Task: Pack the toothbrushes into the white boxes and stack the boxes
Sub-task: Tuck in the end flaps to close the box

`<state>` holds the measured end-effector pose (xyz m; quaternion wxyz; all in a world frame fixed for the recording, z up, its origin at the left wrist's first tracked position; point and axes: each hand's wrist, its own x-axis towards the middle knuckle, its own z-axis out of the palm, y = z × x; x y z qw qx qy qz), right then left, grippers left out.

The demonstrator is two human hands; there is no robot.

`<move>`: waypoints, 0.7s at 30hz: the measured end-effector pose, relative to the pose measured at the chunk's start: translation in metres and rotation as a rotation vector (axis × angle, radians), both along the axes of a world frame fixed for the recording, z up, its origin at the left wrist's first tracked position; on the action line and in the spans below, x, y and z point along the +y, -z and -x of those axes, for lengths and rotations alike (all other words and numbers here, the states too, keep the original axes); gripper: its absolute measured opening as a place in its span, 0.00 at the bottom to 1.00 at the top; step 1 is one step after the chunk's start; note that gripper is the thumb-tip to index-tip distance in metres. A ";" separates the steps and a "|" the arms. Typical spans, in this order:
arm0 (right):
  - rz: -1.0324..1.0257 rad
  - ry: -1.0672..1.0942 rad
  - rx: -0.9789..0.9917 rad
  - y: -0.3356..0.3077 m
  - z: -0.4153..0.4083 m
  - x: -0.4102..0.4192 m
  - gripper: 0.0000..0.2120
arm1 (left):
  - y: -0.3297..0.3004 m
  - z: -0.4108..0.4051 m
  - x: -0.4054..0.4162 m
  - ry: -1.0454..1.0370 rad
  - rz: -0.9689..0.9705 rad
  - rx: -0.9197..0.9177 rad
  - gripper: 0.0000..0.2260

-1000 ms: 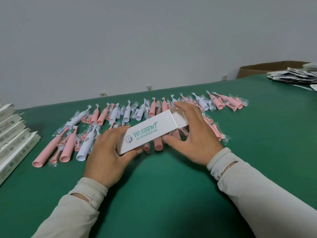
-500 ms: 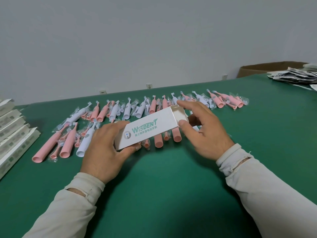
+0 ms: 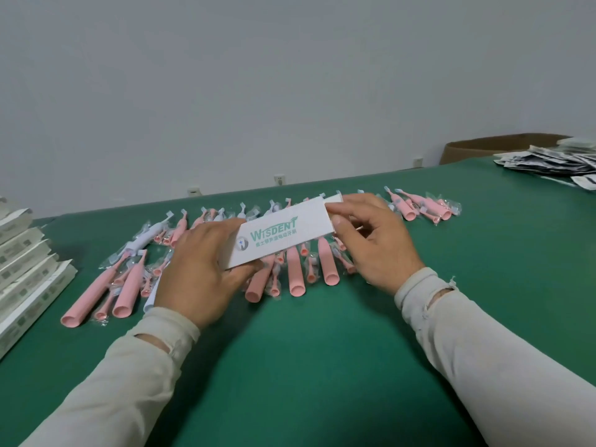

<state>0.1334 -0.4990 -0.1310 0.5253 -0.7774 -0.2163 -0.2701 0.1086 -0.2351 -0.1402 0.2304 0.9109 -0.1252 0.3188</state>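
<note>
left hand (image 3: 200,272) grips white box (image 3: 283,235) low end | right hand (image 3: 374,240) pinches far end flap | long axis hand-to-hand | toothbrushes (image 3: 295,272) just beneath, nearer right

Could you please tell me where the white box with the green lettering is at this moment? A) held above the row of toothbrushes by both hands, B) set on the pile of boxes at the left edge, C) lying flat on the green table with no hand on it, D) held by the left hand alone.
A: the left hand grips one end of the white box and the right hand pinches the other, above the toothbrushes.
</note>
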 end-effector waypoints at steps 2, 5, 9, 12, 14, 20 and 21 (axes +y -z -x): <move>-0.004 0.022 -0.025 -0.010 -0.007 0.010 0.12 | -0.003 -0.007 0.002 -0.036 0.010 -0.051 0.28; -0.033 0.032 -0.037 -0.008 -0.008 0.025 0.12 | 0.005 -0.009 0.005 -0.058 0.036 -0.049 0.29; 0.017 0.081 -0.074 0.011 -0.001 0.028 0.13 | 0.015 -0.003 0.011 -0.063 -0.019 -0.001 0.28; 0.105 0.100 -0.083 0.016 0.004 0.021 0.14 | 0.016 0.004 0.012 -0.062 -0.009 0.014 0.27; 0.056 0.080 -0.052 0.016 0.007 0.021 0.18 | 0.015 0.008 0.008 -0.065 -0.003 0.010 0.27; -0.242 -0.106 0.066 0.015 0.008 0.026 0.21 | 0.014 0.007 0.009 -0.083 0.009 0.009 0.28; -0.273 -0.140 0.090 0.016 0.007 0.026 0.19 | 0.015 0.006 0.009 -0.088 0.008 0.007 0.28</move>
